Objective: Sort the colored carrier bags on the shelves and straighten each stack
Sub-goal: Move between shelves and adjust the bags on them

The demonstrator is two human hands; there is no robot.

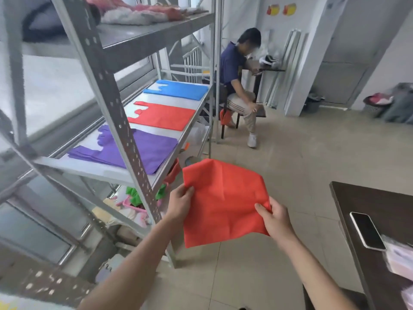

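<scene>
I hold a red carrier bag [221, 202] spread in the air in front of the shelf unit. My left hand [180, 201] pinches its left edge and my right hand [276, 219] pinches its right edge. On the middle shelf [98, 168] lie three flat stacks: purple bags [147, 148] nearest, red bags [165, 116] in the middle, blue bags [181, 91] at the far end. The held bag hangs to the right of the purple stack, below shelf level.
A grey perforated upright [125, 139] of the metal rack stands close on my left. Green and pink items [134, 198] lie on the lower shelf. A person sits on a chair [240, 86] beyond the rack. A dark table with a phone [366, 230] is at my right.
</scene>
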